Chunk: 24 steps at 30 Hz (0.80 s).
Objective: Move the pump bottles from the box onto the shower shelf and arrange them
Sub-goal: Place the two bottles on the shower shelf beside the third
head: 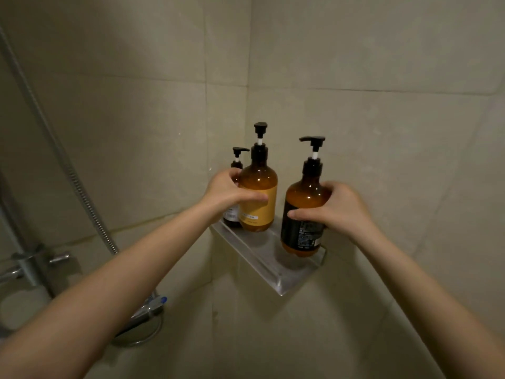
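Head view: three amber pump bottles stand on the clear acrylic corner shelf (pixel 284 280) fixed where the two beige tiled walls meet. The left hand (pixel 229 195) is wrapped around the amber plastic pump bottle with the yellow label (pixel 259 212), thumb across its front and fingers behind. At this bottle's nine o'clock, touching or nearly so, stands the smaller dark pump bottle with the pale label (pixel 231 216), half hidden by the wrist. The right hand (pixel 341 212) is closed on the amber plastic pump bottle with the black label (pixel 300 231), thumb on the label, fingers curled round its three o'clock side. This bottle sits near the shelf's front lip, apart from the yellow one, with bare shelf between them. The box is out of sight.

The transfer looks finished; what remains is arranging. To do it well, I would keep both bases flat and slide or turn the bottles rather than lift them, since the shelf is narrow and the lip low. The black-labelled bottle would sit safer pushed toward twelve o'clock, away from the edge. Its printed back text faces out, so a twist might bring the front round. Pump spouts point different ways; aligning them would tidy the row. The small bottle could tip if the left wrist nudges it.

At eight o'clock, the chrome shower hose (pixel 82 198) and the mixer tap (pixel 32 266) stay clear of the work.
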Each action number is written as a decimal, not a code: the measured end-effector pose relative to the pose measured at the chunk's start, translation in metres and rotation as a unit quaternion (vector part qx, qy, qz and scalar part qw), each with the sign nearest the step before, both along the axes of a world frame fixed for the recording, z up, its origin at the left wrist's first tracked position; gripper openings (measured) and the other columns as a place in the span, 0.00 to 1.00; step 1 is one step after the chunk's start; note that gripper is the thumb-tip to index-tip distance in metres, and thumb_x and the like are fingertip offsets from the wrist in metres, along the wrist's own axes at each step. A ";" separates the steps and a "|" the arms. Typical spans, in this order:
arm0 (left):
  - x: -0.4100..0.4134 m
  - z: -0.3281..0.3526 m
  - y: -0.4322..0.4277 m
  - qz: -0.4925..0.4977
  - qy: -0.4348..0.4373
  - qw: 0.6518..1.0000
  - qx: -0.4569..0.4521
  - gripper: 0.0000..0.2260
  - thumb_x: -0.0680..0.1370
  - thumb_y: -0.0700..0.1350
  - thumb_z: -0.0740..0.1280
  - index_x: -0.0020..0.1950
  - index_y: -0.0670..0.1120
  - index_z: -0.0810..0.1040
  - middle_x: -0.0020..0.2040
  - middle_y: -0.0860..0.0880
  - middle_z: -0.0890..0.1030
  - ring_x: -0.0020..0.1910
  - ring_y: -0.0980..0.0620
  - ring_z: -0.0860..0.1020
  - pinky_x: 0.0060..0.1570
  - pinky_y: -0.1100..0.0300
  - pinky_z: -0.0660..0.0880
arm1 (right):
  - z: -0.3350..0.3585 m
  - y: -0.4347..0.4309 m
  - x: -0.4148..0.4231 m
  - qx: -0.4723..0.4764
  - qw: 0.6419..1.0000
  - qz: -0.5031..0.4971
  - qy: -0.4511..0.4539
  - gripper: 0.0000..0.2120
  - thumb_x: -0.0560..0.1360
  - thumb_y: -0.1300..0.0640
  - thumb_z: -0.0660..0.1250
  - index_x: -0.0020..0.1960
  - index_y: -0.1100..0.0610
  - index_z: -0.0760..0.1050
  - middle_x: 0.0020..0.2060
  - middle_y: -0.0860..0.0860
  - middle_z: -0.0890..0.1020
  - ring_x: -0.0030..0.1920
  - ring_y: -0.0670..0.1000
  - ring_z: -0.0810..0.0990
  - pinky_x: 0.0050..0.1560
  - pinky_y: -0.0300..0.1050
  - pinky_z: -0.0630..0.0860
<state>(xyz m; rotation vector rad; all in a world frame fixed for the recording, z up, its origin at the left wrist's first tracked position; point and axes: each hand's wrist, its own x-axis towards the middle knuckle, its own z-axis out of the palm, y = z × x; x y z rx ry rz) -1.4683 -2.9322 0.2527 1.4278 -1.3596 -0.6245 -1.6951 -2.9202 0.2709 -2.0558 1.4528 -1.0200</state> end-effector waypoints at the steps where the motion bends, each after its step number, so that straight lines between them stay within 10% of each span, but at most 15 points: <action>1: 0.000 -0.003 -0.005 0.001 -0.002 1.000 0.010 0.46 0.52 0.55 0.81 0.66 0.45 0.71 0.59 0.50 0.78 0.55 0.51 0.77 0.49 0.57 0.79 | -0.005 -0.001 0.001 -0.001 1.000 -0.001 0.004 0.36 0.47 0.34 0.74 0.50 0.49 0.73 0.44 0.46 0.79 0.45 0.48 0.79 0.35 0.38 0.73; 11: 0.003 -0.029 -0.024 0.000 -0.010 0.999 0.052 0.43 0.54 0.50 0.82 0.66 0.44 0.71 0.54 0.51 0.77 0.48 0.56 0.76 0.41 0.66 0.72 | -0.045 -0.009 0.015 -0.024 0.997 -0.026 0.068 0.36 0.43 0.27 0.68 0.46 0.45 0.68 0.34 0.35 0.70 0.35 0.35 0.69 0.28 0.33 0.65; 24: 0.010 -0.048 -0.035 -0.009 -0.024 0.998 0.049 0.43 0.55 0.49 0.81 0.67 0.44 0.70 0.55 0.52 0.76 0.53 0.55 0.74 0.42 0.68 0.71 | -0.065 -0.027 0.022 -0.021 0.996 -0.066 0.061 0.42 0.44 0.28 0.69 0.52 0.48 0.70 0.38 0.39 0.72 0.38 0.43 0.72 0.28 0.33 0.64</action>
